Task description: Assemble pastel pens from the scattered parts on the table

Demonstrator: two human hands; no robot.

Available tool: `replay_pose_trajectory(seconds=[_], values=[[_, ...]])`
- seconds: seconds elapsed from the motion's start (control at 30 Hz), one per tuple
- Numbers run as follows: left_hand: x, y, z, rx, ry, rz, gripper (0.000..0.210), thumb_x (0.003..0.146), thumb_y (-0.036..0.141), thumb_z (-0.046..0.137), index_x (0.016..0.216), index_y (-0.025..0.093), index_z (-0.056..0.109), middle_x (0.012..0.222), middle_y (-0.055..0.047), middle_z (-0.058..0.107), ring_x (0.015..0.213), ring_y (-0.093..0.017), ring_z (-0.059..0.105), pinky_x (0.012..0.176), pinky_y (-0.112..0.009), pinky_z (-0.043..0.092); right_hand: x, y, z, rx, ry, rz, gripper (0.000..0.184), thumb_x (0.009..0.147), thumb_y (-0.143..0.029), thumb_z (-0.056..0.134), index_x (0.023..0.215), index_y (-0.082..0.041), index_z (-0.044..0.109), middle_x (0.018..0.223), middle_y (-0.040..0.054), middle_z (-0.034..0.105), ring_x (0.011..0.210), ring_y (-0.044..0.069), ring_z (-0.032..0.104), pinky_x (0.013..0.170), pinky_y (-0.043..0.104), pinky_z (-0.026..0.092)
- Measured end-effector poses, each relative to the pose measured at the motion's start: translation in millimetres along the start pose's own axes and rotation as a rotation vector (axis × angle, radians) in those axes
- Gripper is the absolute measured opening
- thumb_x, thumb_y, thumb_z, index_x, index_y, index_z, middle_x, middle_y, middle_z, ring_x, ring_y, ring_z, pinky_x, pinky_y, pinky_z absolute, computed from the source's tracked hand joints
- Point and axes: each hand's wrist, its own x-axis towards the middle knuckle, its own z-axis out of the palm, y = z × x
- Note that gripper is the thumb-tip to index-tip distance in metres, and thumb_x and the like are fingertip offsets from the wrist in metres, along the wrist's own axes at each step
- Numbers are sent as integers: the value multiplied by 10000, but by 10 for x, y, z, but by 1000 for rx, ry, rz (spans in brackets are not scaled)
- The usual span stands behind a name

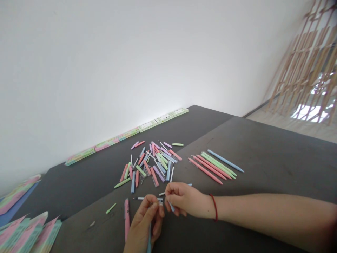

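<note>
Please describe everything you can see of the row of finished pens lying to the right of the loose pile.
The row of pens lies on the dark table, right of the loose pile. It holds long, slim, matte pastel pens that look plastic: pink ones nearest, green ones behind, one blue at the far edge. They lie flat, roughly parallel and slanted, mostly touching side by side. Neither hand touches them.

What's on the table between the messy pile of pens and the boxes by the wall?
Head view: only bare dark table between the pile and boxes.
</note>
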Motion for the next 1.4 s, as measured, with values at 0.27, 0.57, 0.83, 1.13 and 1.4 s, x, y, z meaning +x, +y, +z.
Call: replay_pose_trajectory(seconds=[0.27, 0.57, 0.83, 1.13, 1.4], values=[[-30, -13, 13, -16, -22, -17, 274, 738, 401, 648, 706, 184, 485, 542, 92, 487, 282, 35, 222, 306, -105, 138, -47, -50, -3, -85, -34, 17, 44, 841, -214, 443, 822, -175, 446, 549, -77, 422, 421, 49, 349, 392, 153, 280], [-37, -31, 5, 4, -41, -5, 292, 756, 411, 649, 722, 197, 454, 528, 105, 465, 307, 22, 227, 317, -100, 149, -208, -243, -46, -672, 20, -318, 287, 914, -188, 307, 1188, -158, 391, 812, 24, 542, 711, 140, 514, 667, 257, 380], [-30, -99, -19, 52, -61, 13, 291, 791, 438, 598, 712, 202, 446, 518, 106, 451, 307, 10, 214, 315, -125, 143, -198, -193, -19, -739, 65, -342, 320, 927, -203, 268, 1233, -155, 350, 746, 10, 532, 633, 140, 513, 606, 251, 370], [4, -200, -68, 125, -83, 48, 312, 798, 462, 587, 704, 197, 451, 526, 101, 453, 335, 4, 234, 332, -125, 143, -202, -157, -7, -851, -3, -397, 626, 811, -167, 414, 1391, -131, 183, 839, 55, 611, 711, 183, 574, 653, 280, 405], [10, -166, -95, 97, -42, 48, 315, 815, 465, 558, 682, 201, 448, 444, 115, 368, 307, -10, 208, 306, -126, 165, -156, -104, -58, -670, 50, -413, 463, 787, -180, 490, 1229, -160, 352, 806, -5, 562, 554, 85, 476, 529, 193, 364]])
